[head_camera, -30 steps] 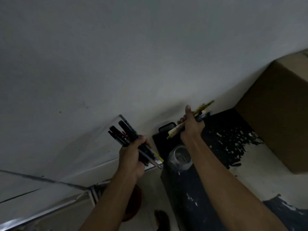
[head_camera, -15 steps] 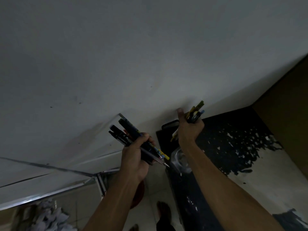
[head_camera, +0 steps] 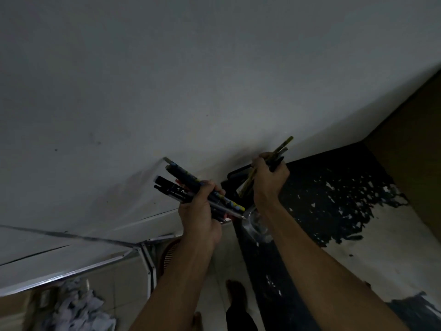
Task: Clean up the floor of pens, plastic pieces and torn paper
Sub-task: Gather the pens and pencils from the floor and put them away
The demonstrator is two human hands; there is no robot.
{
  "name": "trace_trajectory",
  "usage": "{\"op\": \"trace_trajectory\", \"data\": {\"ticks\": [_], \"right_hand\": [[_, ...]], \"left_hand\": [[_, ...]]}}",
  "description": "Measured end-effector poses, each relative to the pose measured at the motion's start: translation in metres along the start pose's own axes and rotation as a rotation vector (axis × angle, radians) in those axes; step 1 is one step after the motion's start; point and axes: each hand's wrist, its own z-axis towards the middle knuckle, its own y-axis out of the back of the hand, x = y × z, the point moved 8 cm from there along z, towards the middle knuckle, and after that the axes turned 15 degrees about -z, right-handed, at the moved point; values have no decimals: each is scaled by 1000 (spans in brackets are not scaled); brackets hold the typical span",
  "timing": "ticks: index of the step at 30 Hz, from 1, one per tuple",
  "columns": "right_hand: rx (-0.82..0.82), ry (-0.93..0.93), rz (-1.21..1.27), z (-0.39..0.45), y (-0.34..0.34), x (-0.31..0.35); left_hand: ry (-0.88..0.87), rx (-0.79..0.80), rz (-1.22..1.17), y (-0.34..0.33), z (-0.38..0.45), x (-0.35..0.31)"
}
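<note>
My left hand (head_camera: 201,211) grips a thick bundle of dark pens and markers (head_camera: 183,187), their ends pointing up-left toward the wall. My right hand (head_camera: 268,177) holds a smaller bunch of pens (head_camera: 281,149), a yellowish one sticking out above and below the fist. Both hands are raised over the near end of a worn black table (head_camera: 334,194). A clear glass cup (head_camera: 256,223) stands on that table just below my right wrist. Crumpled torn paper (head_camera: 76,306) lies piled at the lower left.
A grey wall fills the upper view. A brown cardboard box (head_camera: 415,149) stands at the right on the table. A dark phone-like object (head_camera: 236,177) lies by the wall. A metal frame (head_camera: 148,259), a reddish round object (head_camera: 170,254) and my foot (head_camera: 236,290) are below.
My right hand has turned its pens from slanted to more upright and drawn closer to the left hand. The view has shifted left and down, bringing the paper pile into sight.
</note>
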Motion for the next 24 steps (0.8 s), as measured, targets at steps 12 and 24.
{"op": "trace_trajectory", "data": {"ticks": [12,24], "right_hand": [[197,3,98,6,0,0],[263,49,-57,2,1,7]], "left_hand": [[-98,-87,3,-1,5,7],[-471,-231,-21,-27,11,17]]}}
